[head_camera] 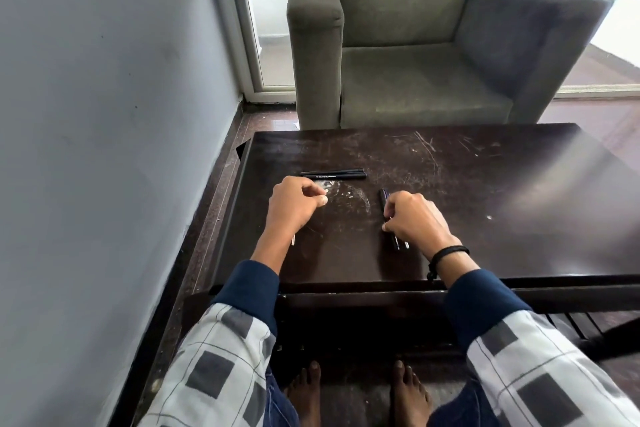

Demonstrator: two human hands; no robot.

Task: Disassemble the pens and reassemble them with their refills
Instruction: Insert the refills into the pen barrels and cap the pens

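Head view, dark table (485, 184). Right hand (417, 220): fingers curled round a dark pen (383, 199), clamped on it mid-length. The pen runs near-to-far. One end sticks out past the fingers toward the far edge, the other emerges under the wrist toward the near edge, with a pale sliver (406, 245) just beside it.

Left hand (294, 206): fingers curled, thumb against forefinger. A thin pale rod (293, 240) shows at the heel of the hand. I cannot tell whether it is held.

Two black pens (333, 174) lie side by side, touching, parallel to the far edge, just beyond the left hand.
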